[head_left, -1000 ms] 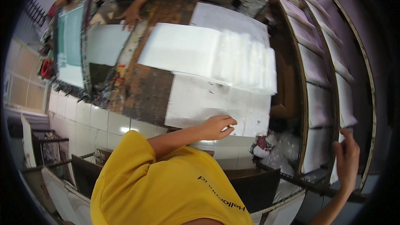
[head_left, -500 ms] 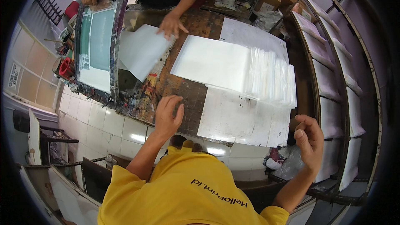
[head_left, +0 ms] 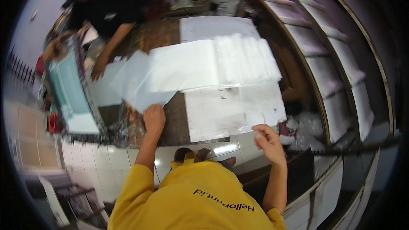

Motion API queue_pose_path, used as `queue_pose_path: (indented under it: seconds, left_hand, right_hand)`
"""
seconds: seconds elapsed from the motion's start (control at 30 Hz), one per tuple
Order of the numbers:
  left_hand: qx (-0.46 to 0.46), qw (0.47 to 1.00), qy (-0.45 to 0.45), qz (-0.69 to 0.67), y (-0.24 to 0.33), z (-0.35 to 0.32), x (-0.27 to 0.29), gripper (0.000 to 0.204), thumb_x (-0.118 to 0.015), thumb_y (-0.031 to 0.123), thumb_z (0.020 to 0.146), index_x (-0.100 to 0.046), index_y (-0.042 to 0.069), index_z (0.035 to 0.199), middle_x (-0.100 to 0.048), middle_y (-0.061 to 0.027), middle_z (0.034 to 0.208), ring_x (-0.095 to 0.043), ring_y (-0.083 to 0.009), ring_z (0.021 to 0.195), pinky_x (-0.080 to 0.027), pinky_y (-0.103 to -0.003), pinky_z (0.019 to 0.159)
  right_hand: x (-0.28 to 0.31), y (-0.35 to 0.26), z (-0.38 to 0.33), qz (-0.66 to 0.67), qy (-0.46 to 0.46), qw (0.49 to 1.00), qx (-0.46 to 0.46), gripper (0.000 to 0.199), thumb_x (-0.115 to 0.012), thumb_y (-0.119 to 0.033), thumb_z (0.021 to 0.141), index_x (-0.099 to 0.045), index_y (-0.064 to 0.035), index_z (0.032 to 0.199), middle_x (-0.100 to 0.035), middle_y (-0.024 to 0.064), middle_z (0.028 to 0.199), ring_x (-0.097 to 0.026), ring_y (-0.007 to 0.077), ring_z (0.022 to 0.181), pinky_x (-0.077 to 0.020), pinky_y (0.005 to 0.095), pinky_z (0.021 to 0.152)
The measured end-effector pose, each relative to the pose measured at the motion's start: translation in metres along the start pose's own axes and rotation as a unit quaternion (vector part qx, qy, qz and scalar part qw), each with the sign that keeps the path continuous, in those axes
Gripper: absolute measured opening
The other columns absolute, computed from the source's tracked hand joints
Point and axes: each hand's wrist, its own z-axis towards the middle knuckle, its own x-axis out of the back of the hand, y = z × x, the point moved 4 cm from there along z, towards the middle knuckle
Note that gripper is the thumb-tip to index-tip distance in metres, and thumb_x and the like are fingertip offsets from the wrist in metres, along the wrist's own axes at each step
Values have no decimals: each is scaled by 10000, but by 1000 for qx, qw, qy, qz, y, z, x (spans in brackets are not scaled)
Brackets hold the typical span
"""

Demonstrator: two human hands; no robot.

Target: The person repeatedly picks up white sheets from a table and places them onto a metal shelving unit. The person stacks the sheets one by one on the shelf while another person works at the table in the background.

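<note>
My left hand (head_left: 154,118) is closed on the near edge of a thin, translucent whitish sheet (head_left: 147,87), perhaps a flat plastic bag. This sheet lies tilted across the left end of a fanned stack of white plastic sheets or bags (head_left: 185,66). Off to the right, my right hand (head_left: 270,145) is raised near the table's front corner, fingers apart and loosely curled, with nothing in it. A co-worker's hand (head_left: 100,66) rests by another pale sheet (head_left: 102,87) beside a raised, teal-smeared printing screen (head_left: 72,89).
The paint-stained wooden table (head_left: 172,121) bears a white board (head_left: 230,115) under the stack. Tall drying racks (head_left: 317,72) with pale sheets stand at right. A red can (head_left: 54,123) sits beside the screen. Clear plastic bags (head_left: 309,127) lie beyond the table's right corner.
My left hand has moved left and taken hold of the translucent sheet, which has shifted toward the stack. The co-worker's hand has let it go and moved left. My view has turned and blurred.
</note>
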Motion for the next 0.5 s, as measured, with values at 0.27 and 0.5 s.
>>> queue_pose_path:
  seconds: [0.27,0.5]
  left_hand:
    - [-195,955,-59,-214,140,-3,63,67,-594,64,890,-590,12,848,-583,-165,765,-559,-385,696,-415,-471,648]
    - [-356,841,-78,-399,278,-38,98,122,-617,33,860,-623,-11,974,-620,-149,783,-560,-368,638,-404,-454,593]
  right_hand:
    - [-53,13,36,22,-41,999,-21,422,-585,-234,982,-444,-106,1358,-531,66,1128,-575,107,795,-483,257,689]
    - [8,1,23,-173,76,979,76,167,-501,-124,933,-592,-27,1035,-663,115,922,-615,236,815,-485,358,755]
